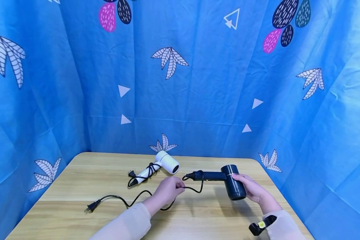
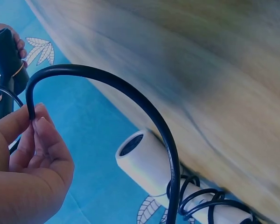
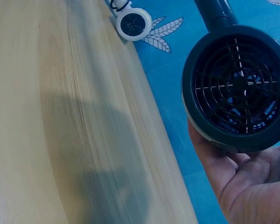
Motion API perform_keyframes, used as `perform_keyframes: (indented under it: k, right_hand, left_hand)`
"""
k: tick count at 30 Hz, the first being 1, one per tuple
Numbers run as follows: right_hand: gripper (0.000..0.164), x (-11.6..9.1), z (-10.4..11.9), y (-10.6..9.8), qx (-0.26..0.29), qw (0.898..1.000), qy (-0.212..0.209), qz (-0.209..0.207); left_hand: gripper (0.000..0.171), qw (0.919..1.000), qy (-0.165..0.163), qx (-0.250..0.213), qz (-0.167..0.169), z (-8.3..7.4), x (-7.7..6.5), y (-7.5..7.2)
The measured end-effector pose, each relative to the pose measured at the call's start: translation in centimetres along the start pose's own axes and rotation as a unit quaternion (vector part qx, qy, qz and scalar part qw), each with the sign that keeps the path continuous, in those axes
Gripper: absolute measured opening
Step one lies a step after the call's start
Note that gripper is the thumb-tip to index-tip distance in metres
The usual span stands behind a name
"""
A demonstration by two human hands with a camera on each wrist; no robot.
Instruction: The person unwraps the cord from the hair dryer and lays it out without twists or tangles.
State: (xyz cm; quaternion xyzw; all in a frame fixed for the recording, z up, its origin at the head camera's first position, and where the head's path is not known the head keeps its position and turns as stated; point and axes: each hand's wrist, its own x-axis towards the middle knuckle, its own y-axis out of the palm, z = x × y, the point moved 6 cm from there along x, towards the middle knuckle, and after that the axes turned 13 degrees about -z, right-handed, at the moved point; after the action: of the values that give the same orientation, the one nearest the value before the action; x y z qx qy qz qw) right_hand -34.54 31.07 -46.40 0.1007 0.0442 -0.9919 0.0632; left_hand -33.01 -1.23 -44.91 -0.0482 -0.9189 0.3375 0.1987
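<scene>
My right hand (image 1: 252,189) grips the barrel of a dark hair dryer (image 1: 234,186), held above the table with its handle pointing left. In the right wrist view the dryer's round grille (image 3: 240,86) faces the camera, and the fingers curl round the barrel from below. Between thumb and fingertips my left hand (image 1: 169,190) pinches the dryer's black power cord (image 2: 130,91). One turn of that cord hangs round the handle (image 1: 211,176). The rest runs left across the table to a two-pin plug (image 1: 91,206).
A white hair dryer (image 1: 168,162) lies behind my left hand, its black cord wound round the handle. Both dryers are over a light wooden table (image 1: 108,173). Blue patterned cloth (image 1: 198,100) hangs behind the table and along both sides.
</scene>
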Motion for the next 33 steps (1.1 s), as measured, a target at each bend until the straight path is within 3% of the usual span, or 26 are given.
perform_keyframes:
  k: [21,33]
  right_hand:
    - [0.072,0.1,-0.6,-0.4,-0.010,1.000,0.001,-0.004]
    - [0.072,-0.1,-0.8,-0.4,-0.009,1.000,0.004,-0.007]
  left_hand:
    - [0.010,0.9992,0.032,-0.006,0.025,-1.1,-0.7,-3.4]
    - [0.009,0.9996,0.024,0.002,-0.017,-0.5,-0.1,-6.1]
